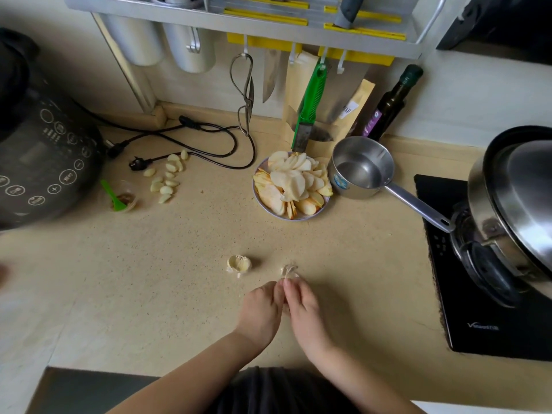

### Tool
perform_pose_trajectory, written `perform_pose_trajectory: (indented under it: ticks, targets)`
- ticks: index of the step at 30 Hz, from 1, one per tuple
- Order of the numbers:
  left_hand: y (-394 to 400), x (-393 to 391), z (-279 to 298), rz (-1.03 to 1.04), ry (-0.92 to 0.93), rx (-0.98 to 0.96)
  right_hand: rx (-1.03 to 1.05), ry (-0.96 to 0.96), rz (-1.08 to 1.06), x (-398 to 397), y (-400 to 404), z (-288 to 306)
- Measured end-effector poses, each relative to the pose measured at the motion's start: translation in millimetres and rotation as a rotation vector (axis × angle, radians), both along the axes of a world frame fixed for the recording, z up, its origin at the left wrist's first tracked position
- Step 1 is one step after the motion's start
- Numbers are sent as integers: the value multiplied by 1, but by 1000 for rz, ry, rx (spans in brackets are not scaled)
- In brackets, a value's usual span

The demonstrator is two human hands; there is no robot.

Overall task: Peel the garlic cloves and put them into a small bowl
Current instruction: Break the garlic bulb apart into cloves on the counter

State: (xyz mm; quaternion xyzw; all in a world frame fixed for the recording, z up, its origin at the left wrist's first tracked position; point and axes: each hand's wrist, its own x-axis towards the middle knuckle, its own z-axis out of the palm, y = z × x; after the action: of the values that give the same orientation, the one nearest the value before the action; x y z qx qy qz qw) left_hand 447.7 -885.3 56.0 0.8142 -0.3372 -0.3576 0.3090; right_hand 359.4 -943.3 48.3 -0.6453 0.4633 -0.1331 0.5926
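Both hands meet at near centre of the countertop (pixel 179 294), fingertips pressed together. Left hand (pixel 263 309) and right hand (pixel 304 309) appear to pinch a garlic clove between them, but the clove itself is hidden by the fingers, so the grip on it is a judgement, likely mid-peel. Just beyond the fingertips lies a scrap of papery garlic skin (pixel 288 271), dropped where the peeling happens. To its left, apart, sits a partly broken garlic head (pixel 239 265), kept near for the next clove.

Peeled cloves (pixel 167 177) lie loose in a pile far left on the bare counter, not in a bowl. Next to them is a small clear cup (pixel 127 198) with a green spoon (pixel 112 195); cannot tell if it is the target bowl.

Far centre: plate of apple slices (pixel 292 185), steel saucepan (pixel 361 167) just right of it, handle pointing to the stove.

Writing: induction cooktop (pixel 466 309) has a logo starting with "V", rest blurred. Rice cooker (pixel 44 150) panel icons, bottle (pixel 391 106) label and pouch barcode are unreadable.
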Motion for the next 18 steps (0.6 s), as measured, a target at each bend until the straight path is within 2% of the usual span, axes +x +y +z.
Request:
perform_pose_trajectory:
  ticks: [1,3,5,10,13,18]
  targets:
    - [-3,-2,-2,54,38,0,-49,7,-3,2,0,0]
    - [-6,-6,2,242,255,-28,-145,17,7,6,-1,3]
    - [-10,-6,2,361,338,-58,-129,-24,-11,11,-2,3]
    - [-8,3,-6,312,182,-71,319,-144,-264,15,-8,-8]
    - [-2,2,-7,188,116,-52,339,-86,-263,12,-11,-14]
    - [3,-1,-8,77,-10,-24,309,-61,-143,6,-4,-12]
